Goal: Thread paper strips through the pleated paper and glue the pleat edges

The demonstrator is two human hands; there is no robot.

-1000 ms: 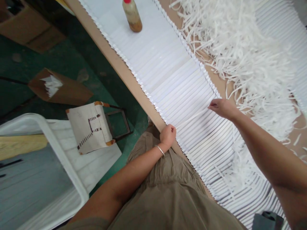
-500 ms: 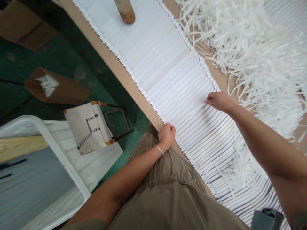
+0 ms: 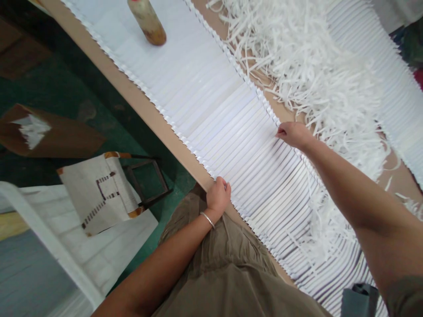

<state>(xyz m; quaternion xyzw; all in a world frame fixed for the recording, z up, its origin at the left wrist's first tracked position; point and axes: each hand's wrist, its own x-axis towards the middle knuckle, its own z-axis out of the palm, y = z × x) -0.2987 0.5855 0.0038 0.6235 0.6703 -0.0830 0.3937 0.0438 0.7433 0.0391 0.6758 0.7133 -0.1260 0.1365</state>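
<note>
A long band of overlapping white paper sheets [image 3: 211, 101] lies along the brown table [image 3: 145, 112]. My left hand [image 3: 218, 195], with a silver bangle on the wrist, is closed at the band's near edge, fingers pinched on the edge of a sheet. Across the band, my right hand [image 3: 292, 134] pinches the far edge where a thin white strip [image 3: 247, 158] runs between the two hands. Below the hands the sheets show dark gaps between them.
A heap of loose white paper strips [image 3: 317, 79] covers the table beyond the band. A brown bottle [image 3: 147, 22] stands on the band at the top. To the left, on the green floor, are a small stool [image 3: 102, 191], a cardboard box [image 3: 49, 132] and a white tray [image 3: 42, 246].
Both hands have shifted a little up the band toward the bottle end. The view has swung, so the table sits further left.
</note>
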